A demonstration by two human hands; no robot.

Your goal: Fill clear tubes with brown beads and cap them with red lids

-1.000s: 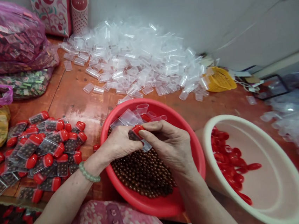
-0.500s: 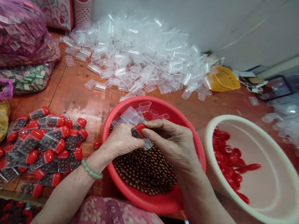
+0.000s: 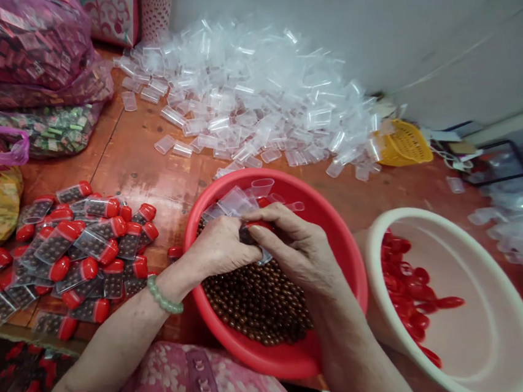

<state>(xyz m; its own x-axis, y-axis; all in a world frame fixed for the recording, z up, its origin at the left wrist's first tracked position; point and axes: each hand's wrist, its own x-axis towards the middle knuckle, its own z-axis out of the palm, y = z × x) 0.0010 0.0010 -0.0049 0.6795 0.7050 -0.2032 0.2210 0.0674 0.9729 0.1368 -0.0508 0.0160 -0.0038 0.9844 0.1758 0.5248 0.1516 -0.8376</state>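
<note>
Over a red basin (image 3: 359,273) of brown beads (image 3: 257,301), my two hands meet around a small clear case with a red cap (image 3: 259,225). My left hand (image 3: 222,246), with a green bead bracelet at the wrist, grips the case's dark, bead-filled end. My right hand (image 3: 296,242) has thumb and fingers pressed round the red cap; a bit of clear plastic shows beneath them. Fingers hide most of the case. Clear sleeves (image 3: 235,202) lie on the beads at the basin's far side.
Filled red-capped cases (image 3: 85,237) are heaped at left, below plastic bags (image 3: 21,53). A large pile of clear sleeves (image 3: 251,92) lies along the wall. At right stand a cream tub (image 3: 488,297) holding red caps (image 3: 409,286) and a yellow basket (image 3: 404,143).
The whole view has shifted slightly, so things appear further right. My hands have closed in around the case, and less of it shows between the fingers.
</note>
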